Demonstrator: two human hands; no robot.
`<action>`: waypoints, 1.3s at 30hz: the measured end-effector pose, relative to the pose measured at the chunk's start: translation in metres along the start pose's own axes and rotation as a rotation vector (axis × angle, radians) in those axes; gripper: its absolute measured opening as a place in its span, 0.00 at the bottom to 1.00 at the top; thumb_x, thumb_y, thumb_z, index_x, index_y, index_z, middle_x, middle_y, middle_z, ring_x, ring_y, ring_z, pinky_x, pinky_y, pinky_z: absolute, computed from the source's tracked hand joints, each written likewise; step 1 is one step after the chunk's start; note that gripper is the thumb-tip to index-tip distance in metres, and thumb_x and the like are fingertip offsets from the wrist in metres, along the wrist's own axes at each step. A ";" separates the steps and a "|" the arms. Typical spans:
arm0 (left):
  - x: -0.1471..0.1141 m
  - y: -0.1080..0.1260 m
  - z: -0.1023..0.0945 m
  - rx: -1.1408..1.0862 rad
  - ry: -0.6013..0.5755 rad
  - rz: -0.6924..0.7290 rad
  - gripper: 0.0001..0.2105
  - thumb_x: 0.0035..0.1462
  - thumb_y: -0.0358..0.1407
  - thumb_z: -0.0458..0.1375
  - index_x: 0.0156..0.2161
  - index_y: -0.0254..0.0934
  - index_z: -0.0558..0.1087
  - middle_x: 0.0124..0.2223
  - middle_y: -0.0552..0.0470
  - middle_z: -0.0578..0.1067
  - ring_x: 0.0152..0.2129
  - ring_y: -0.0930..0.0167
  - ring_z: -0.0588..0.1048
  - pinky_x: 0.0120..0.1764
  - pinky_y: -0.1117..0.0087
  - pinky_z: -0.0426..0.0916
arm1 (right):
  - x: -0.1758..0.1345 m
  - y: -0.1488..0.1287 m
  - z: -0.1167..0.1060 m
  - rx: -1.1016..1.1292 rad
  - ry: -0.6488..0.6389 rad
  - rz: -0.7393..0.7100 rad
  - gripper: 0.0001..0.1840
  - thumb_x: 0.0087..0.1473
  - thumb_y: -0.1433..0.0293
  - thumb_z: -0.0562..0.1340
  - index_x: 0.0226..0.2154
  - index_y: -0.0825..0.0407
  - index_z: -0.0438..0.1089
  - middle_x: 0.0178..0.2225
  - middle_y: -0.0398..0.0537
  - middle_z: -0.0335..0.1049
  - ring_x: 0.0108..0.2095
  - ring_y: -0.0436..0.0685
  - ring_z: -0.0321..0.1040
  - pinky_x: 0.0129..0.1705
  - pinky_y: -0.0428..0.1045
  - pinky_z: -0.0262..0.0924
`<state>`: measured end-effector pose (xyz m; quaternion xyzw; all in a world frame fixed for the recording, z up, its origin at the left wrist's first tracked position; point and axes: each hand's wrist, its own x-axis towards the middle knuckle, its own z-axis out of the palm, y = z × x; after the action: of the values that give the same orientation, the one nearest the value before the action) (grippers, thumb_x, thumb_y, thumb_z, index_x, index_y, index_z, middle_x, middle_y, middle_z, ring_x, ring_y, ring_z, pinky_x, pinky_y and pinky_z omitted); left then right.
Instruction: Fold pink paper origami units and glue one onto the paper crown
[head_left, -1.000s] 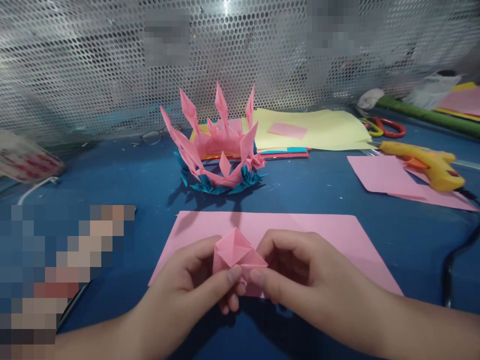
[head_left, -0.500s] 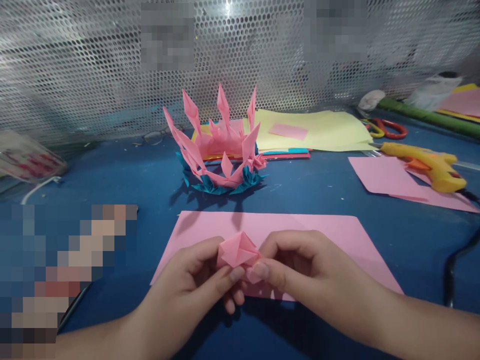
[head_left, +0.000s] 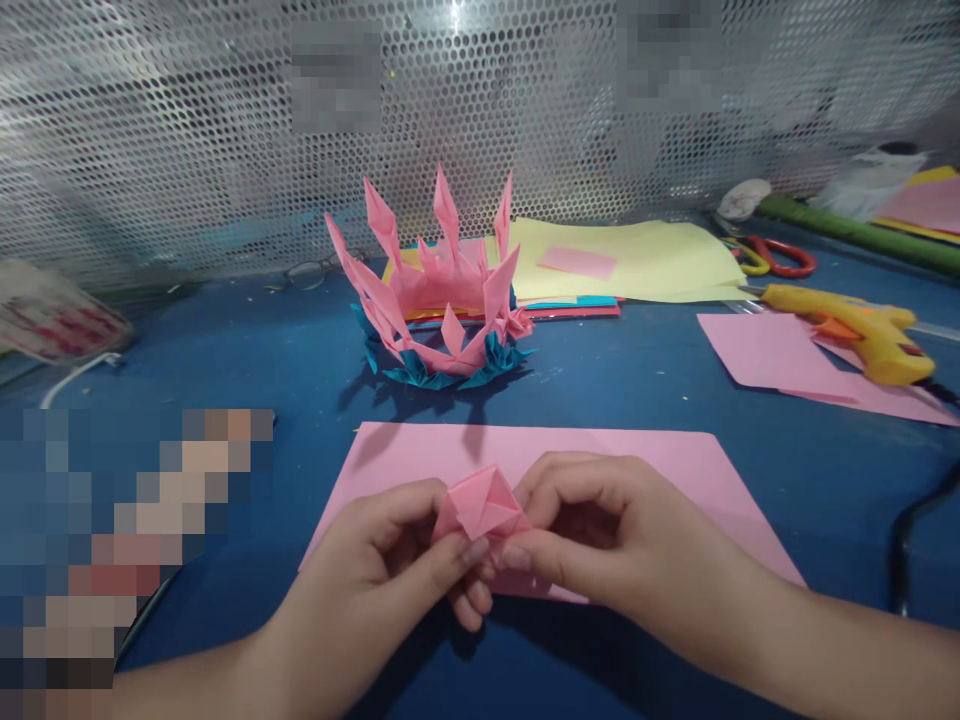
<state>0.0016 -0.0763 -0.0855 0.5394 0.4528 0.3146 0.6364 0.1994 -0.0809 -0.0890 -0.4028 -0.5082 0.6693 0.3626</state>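
A small folded piece of pink paper (head_left: 486, 503) is pinched between both hands, its creased facets turned upward. My left hand (head_left: 390, 560) grips its left and lower side, thumb in front and fingers curled behind. On its right side my right hand (head_left: 600, 520) is closed, with the thumb at the lower edge and the fingertips behind. Below the hands lies a large pink sheet (head_left: 660, 480) on the blue table. Beyond it stands a pink and blue paper crown (head_left: 450, 355) with tall pointed pieces.
A yellow glue gun (head_left: 885, 330) rests on pink paper pieces (head_left: 757, 350) at the right, its black cable (head_left: 900, 550) trailing forward. Red-handled scissors (head_left: 784, 257) and a yellow sheet (head_left: 637, 265) lie farther back. Behind stands a perforated metal panel (head_left: 495, 120).
The folded pink paper has turned slightly and shows different facets. My right thumb has slid a little down and left along it. The crown and tools have stayed put.
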 end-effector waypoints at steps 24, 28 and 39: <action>-0.003 -0.011 -0.003 -0.112 -0.077 -0.013 0.05 0.52 0.24 0.66 0.28 0.35 0.79 0.22 0.55 0.80 0.18 0.76 0.77 0.24 0.81 0.72 | -0.002 0.003 0.003 -0.203 0.005 -0.134 0.04 0.56 0.73 0.66 0.30 0.52 0.78 0.29 0.46 0.81 0.29 0.54 0.79 0.34 0.46 0.72; -0.005 -0.016 -0.004 -0.188 -0.106 -0.028 0.04 0.55 0.27 0.68 0.30 0.35 0.80 0.23 0.55 0.80 0.18 0.77 0.77 0.24 0.82 0.72 | -0.003 0.001 0.004 -0.107 -0.033 -0.145 0.04 0.55 0.75 0.66 0.30 0.52 0.77 0.29 0.46 0.82 0.30 0.54 0.80 0.35 0.45 0.73; -0.006 -0.005 0.000 0.008 -0.111 -0.005 0.04 0.53 0.26 0.65 0.33 0.37 0.77 0.25 0.56 0.78 0.22 0.74 0.76 0.28 0.78 0.74 | -0.006 0.000 0.004 -0.066 0.055 -0.165 0.07 0.53 0.78 0.66 0.30 0.49 0.75 0.28 0.40 0.80 0.30 0.51 0.80 0.35 0.42 0.74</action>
<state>-0.0013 -0.0821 -0.0886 0.5576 0.4195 0.2809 0.6589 0.1982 -0.0878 -0.0872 -0.3896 -0.5511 0.6089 0.4169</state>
